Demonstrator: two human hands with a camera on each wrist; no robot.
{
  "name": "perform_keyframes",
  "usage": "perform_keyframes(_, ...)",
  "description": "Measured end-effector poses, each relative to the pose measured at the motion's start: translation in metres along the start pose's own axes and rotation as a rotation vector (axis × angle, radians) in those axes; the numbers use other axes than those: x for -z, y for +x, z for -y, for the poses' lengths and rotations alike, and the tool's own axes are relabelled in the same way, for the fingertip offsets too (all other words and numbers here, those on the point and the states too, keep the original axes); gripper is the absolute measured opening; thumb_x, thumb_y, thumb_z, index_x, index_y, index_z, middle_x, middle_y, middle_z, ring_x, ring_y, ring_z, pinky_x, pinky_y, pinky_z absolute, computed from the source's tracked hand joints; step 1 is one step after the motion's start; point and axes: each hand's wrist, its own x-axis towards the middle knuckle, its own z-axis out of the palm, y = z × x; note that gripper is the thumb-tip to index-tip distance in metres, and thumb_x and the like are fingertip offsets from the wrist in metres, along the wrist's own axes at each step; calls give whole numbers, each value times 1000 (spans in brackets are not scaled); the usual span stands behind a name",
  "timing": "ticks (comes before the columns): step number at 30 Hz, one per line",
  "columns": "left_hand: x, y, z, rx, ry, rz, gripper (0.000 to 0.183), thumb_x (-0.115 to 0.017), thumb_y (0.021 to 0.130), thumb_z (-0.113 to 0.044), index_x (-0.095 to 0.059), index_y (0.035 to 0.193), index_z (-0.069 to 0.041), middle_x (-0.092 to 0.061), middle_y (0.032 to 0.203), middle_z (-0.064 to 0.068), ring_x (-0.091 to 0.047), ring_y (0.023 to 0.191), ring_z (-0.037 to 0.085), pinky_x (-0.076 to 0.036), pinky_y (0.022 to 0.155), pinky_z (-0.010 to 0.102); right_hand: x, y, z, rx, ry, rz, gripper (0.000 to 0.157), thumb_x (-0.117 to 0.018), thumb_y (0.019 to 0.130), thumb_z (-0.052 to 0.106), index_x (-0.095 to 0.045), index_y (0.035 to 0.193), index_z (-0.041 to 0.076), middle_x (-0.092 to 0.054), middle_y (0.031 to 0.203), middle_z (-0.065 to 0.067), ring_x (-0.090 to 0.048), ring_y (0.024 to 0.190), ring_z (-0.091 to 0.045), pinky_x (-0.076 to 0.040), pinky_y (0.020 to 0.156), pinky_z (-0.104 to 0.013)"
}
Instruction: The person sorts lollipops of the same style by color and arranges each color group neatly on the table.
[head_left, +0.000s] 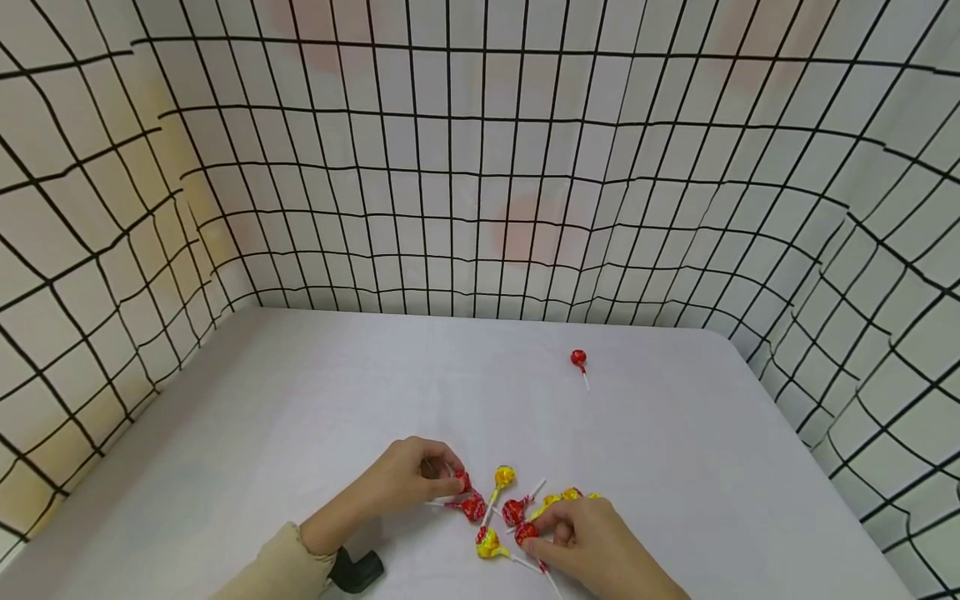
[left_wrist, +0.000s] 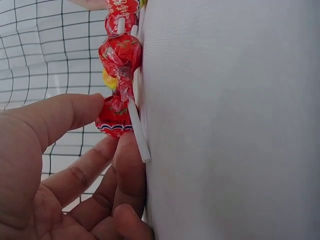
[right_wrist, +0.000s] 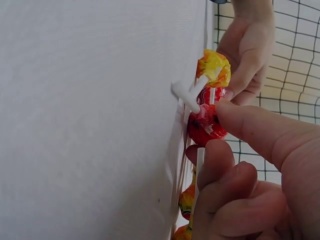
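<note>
My left hand pinches a red-wrapped lollipop between thumb and fingers, low over the white table. Right beside it lies another red lollipop, its white stick slanting past the fingers. My right hand has thumb and forefinger on the sides of a red lollipop, its stick toward the near edge. Between the hands are a yellow lollipop, a second yellow one and a red one. More yellow lollipops are partly hidden behind my right hand.
One red lollipop lies apart, toward the far right of the table. A black wire grid before white cloth rises along the back and both sides. Under my left wrist shows a dark wrist device.
</note>
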Motion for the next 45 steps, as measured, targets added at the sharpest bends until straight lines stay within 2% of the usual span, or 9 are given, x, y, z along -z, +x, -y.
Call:
perform_keyframes(5, -1, 0, -1, 4, 7, -23, 17, -87, 90, -23, -78, 100, -13, -62, 76, -4, -51, 67, 8, -39, 58, 20, 0, 0, 0, -3, -6, -1, 16, -89, 88, 35, -82, 92, 21, -54, 66, 5, -49, 71, -9, -35, 58, -22)
perform_keyframes(15, -5, -1, -5, 75, 19, -79, 22, -91, 86, -27, -76, 90, -12, -61, 73, -4, -53, 71, 12, -40, 59, 21, 1, -1, -2, 44, -19, -10, 15, -89, 88, 35, -81, 90, 22, -54, 66, 5, -48, 72, -6, -38, 58, -23)
perform_keyframes(22, -6, -1, -6, 80, -2, -83, 19, -91, 86, -23, -76, 88, -11, -64, 74, -4, -54, 70, 13, -42, 58, 21, 2, -2, -4, 72, -30, -19, 15, -88, 87, 37, -80, 89, 24, -55, 67, 7, -47, 72, -4, -38, 60, -23)
perform_keyframes(28, -3, 2, -2, 77, -21, -73, 16, -89, 89, -23, -78, 93, -13, -68, 79, -4, -61, 70, 12, -49, 58, 23, 3, -2, -5, 109, -26, -19, 14, -88, 88, 35, -81, 90, 23, -56, 68, 8, -47, 69, -3, -38, 60, -23)
perform_keyframes(36, 1, 5, -3, 67, -38, -60, 14, -87, 90, -19, -79, 98, -10, -70, 84, -1, -65, 69, 12, -51, 61, 22, 3, -3, -6, 78, -18, -8, 14, -88, 88, 34, -82, 92, 22, -55, 67, 7, -47, 68, -5, -36, 58, -23)
perform_keyframes(45, 6, 13, -4, 67, -20, -57, 12, -85, 91, -17, -80, 100, -10, -72, 87, -1, -69, 70, 11, -50, 68, 23, 5, -5, -5, 89, -38, -31, 16, -88, 88, 39, -81, 90, 25, -55, 67, 8, -47, 70, -5, -37, 60, -25)
